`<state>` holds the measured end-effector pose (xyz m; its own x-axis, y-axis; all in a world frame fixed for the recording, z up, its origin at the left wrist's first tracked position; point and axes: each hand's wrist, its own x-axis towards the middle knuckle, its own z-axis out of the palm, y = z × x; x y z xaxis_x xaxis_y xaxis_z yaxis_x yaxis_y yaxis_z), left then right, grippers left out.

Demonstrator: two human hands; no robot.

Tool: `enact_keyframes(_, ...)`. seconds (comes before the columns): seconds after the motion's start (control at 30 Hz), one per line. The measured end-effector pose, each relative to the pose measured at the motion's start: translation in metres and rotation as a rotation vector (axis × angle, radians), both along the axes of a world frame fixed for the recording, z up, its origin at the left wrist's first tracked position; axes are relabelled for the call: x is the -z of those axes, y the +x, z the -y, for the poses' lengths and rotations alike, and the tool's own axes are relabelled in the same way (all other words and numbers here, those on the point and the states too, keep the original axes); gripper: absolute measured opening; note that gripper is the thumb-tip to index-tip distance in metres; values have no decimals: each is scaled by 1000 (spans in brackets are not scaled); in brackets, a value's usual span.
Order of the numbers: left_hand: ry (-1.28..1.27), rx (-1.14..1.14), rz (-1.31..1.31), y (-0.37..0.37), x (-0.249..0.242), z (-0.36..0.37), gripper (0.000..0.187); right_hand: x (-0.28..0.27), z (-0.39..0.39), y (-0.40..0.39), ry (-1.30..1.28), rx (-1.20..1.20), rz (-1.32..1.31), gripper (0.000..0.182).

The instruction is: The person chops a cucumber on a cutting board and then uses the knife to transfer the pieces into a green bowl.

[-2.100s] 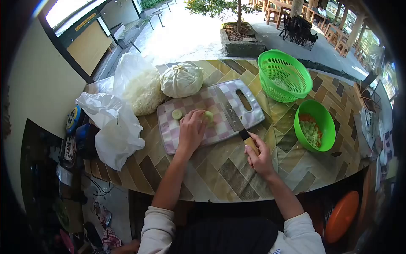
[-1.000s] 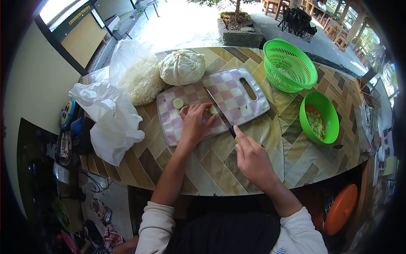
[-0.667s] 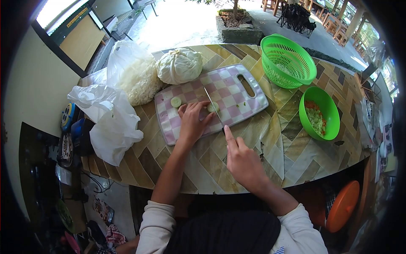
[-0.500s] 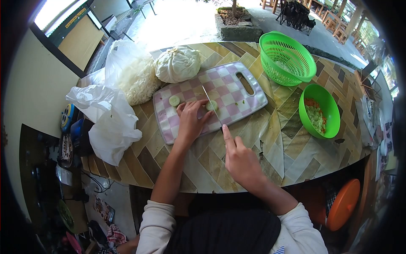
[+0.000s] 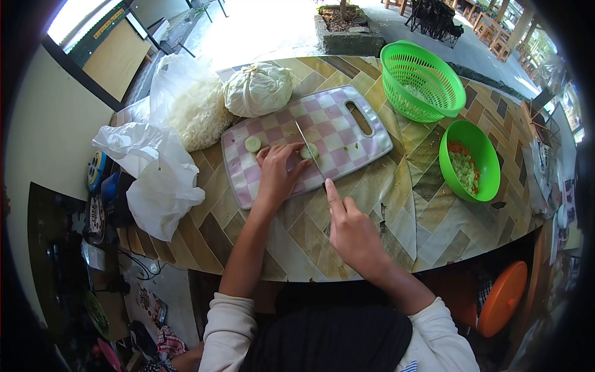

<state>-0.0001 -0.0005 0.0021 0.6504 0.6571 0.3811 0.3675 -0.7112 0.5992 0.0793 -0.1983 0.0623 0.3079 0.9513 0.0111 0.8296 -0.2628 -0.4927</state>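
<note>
My right hand (image 5: 354,230) grips a knife (image 5: 304,137) by its dark handle, index finger stretched along it. The thin blade points away from me over a pink-and-white checked cutting board (image 5: 338,118). At the blade lies a pale green, cucumber-like vegetable piece (image 5: 309,150). My left hand (image 5: 280,173) has its bent fingers and thumb on this piece, so its left part is hidden. Another round pale piece (image 5: 253,144) rests on the board just left of my left fingertips. Small green scraps lie toward the board's right side.
A whole cabbage (image 5: 258,90) sits behind the board. To its left are a plastic bag of pale shreds (image 5: 198,118) and a crumpled white bag (image 5: 162,195). On the right stand a green colander (image 5: 455,93) and a green bowl (image 5: 489,158) holding chopped orange and pale green vegetables.
The view has shifted slightly. Both hands, the knife and the vegetable piece keep nearly the same places on the board.
</note>
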Motion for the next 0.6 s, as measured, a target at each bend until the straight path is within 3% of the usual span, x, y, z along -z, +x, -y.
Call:
enact_keyframes(0.07, -7, 5, 4, 0, 2, -1, 35, 0, -1, -1, 32, 32, -33, 60)
enact_keyframes(0.27, 8, 4, -6, 0, 2, -1, 36, 11, -4, 2, 32, 31, -65, 59)
enact_keyframes(0.37, 20, 4, 2, 0, 2, -1, 36, 21, -10, 7, 42, 6, -8, 73)
enact_keyframes(0.6, 23, -12, -19, 0, 1, 1, 38, 31, -8, 5, 46, 15, -1, 73)
